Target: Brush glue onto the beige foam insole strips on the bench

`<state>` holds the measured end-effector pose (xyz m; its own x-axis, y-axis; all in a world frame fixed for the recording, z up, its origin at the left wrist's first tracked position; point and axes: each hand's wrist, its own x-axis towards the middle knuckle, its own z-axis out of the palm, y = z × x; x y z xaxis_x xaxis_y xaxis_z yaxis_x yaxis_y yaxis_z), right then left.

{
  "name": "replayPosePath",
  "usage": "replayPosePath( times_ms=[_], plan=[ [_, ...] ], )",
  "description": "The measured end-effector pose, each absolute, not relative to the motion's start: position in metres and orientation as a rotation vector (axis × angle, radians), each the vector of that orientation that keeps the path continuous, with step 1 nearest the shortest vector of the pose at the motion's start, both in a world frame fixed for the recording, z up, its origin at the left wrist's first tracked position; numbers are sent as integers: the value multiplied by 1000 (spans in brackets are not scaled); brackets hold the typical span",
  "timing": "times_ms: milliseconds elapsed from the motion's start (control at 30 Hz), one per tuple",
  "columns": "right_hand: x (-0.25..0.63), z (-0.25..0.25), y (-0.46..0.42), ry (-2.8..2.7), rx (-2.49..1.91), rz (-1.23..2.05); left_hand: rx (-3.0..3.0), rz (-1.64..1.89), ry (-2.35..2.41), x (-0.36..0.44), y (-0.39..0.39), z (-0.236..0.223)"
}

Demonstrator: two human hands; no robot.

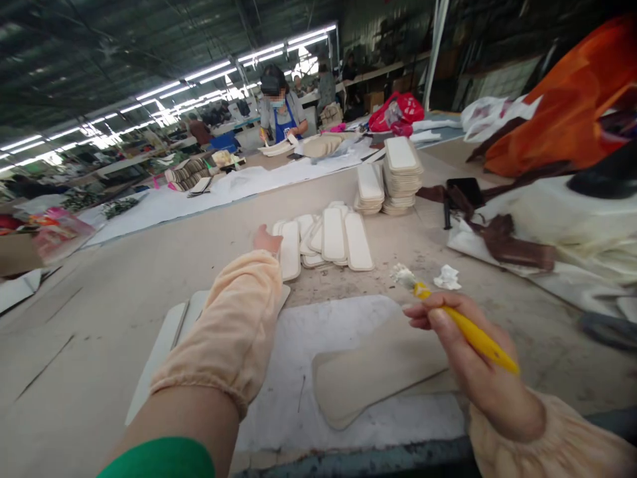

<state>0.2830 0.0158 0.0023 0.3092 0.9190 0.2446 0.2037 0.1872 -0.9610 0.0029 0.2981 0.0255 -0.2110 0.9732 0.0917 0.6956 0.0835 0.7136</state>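
My left hand (267, 240), in a peach sleeve cover, reaches forward to the left edge of a pile of white rounded panels (333, 234). Its thumb side meets the nearest panel (290, 251); the fingers look apart, partly hidden, and no firm hold shows. In my right hand (472, 348) is a yellow-handled brush (478, 338), its bristles (402, 274) coated with white paste and pointing left. Below the brush, overlapping beige panels (368, 378) lie on a white sheet (343, 318). More pale panels (159, 358) lie partly behind my left forearm.
Two stacks of panels (401, 179) stand beyond the pile. Crumpled white paper (446, 277) lies near the brush. On the right are a dark phone (465, 192), a whitish container (562, 219) and an orange bag (562, 106). A co-worker (283, 116) in a blue apron works across the table.
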Motion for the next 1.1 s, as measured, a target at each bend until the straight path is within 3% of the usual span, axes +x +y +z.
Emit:
replayPosePath(
  times_ms=[233,433,600,800,1100],
  plan=[
    [291,11,17,-1015,-1195,857,1933,632,1612,10,125,32],
    [309,20,18,-825,-1186,813,2123,281,1523,28,-9,3],
    [308,18,11,-841,-1219,991,2124,333,1591,31,-25,-16],
    [255,9,-15,-1244,-1321,1272,2065,367,1600,25,-19,-13],
    [212,0,-15,-1430,-1321,1348,1978,456,1649,29,-18,-10]
  ],
)
